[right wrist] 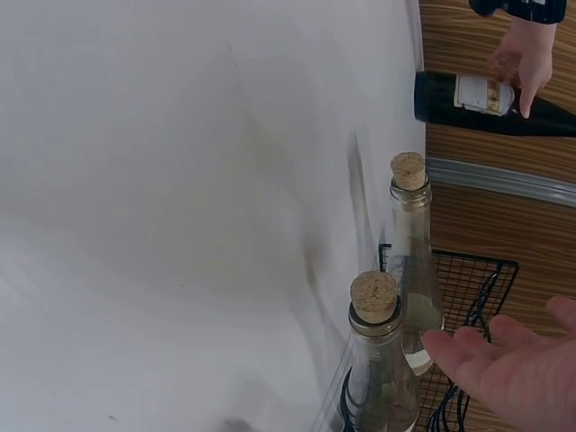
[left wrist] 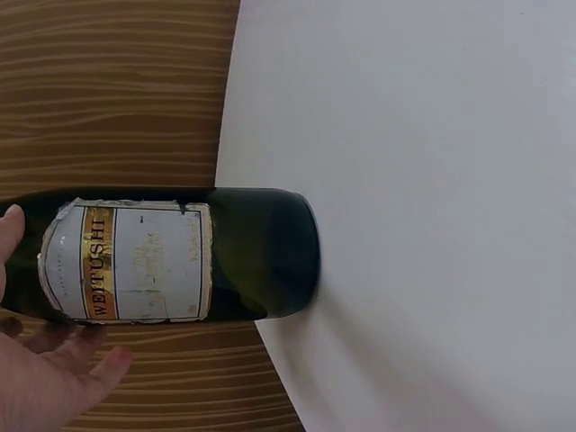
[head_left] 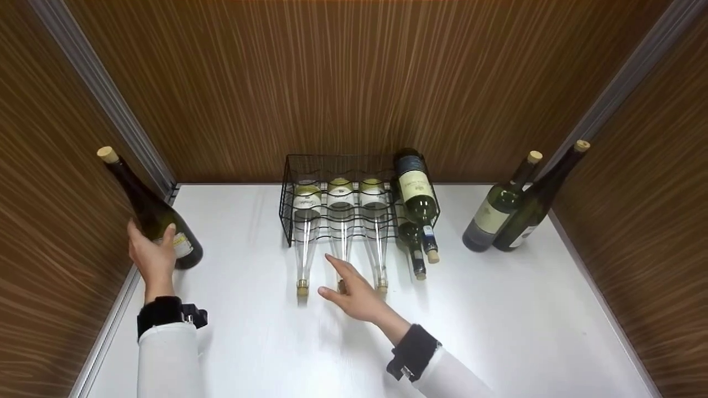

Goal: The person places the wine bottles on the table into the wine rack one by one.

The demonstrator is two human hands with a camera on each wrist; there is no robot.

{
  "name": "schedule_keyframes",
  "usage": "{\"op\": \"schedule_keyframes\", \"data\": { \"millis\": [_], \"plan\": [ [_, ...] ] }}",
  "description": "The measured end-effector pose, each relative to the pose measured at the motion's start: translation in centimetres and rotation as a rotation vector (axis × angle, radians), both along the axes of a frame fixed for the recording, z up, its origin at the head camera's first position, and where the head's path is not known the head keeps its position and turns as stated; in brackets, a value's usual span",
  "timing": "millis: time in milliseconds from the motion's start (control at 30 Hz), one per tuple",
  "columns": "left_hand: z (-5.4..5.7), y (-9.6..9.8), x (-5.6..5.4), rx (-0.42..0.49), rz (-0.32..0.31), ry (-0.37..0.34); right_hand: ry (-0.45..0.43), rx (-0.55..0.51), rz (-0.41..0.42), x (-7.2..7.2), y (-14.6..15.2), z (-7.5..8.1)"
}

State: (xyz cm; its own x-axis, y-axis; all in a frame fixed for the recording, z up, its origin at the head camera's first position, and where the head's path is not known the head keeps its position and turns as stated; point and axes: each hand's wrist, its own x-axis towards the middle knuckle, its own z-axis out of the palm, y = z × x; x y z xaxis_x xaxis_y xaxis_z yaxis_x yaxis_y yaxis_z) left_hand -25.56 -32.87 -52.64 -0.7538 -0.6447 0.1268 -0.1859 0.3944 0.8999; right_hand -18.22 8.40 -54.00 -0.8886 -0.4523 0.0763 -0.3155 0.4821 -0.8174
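At the left, my left hand (head_left: 152, 260) holds a dark green wine bottle (head_left: 145, 207) round its lower body, thumb on one side and fingers on the other. The corked bottle leans left in the head view. Its pale label (left wrist: 153, 261) shows in the left wrist view, with the base right at the white surface. My right hand (head_left: 358, 294) holds nothing, fingers extended over the corked necks of three clear bottles lying in a black wire rack (head_left: 286, 215). In the right wrist view, its fingers (right wrist: 468, 355) are beside one clear bottle (right wrist: 416, 279).
Two dark bottles lie at the rack's right side, an upper one (head_left: 416, 188) and a lower one (head_left: 410, 236). Farther right stand two corked green bottles, one with a broad label (head_left: 491, 215) and a taller one (head_left: 539, 202). Wood-grain walls (head_left: 354, 83) enclose the white table (head_left: 238, 309).
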Motion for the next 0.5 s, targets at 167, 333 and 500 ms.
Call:
{"op": "schedule_keyframes", "data": {
  "millis": [167,333,500],
  "plan": [
    [-0.3,-0.1,0.1,-0.025,0.012,0.019,-0.011,0.0,-0.008,0.1,0.0,-0.1],
    [-0.3,0.1,0.4,-0.042,0.011,0.009,0.0,-0.003,-0.013,0.1,0.0,-0.2],
    [-0.4,0.7,1.1,-0.066,0.013,0.039,0.011,0.001,-0.02,0.1,0.1,-0.1]
  ]
}}
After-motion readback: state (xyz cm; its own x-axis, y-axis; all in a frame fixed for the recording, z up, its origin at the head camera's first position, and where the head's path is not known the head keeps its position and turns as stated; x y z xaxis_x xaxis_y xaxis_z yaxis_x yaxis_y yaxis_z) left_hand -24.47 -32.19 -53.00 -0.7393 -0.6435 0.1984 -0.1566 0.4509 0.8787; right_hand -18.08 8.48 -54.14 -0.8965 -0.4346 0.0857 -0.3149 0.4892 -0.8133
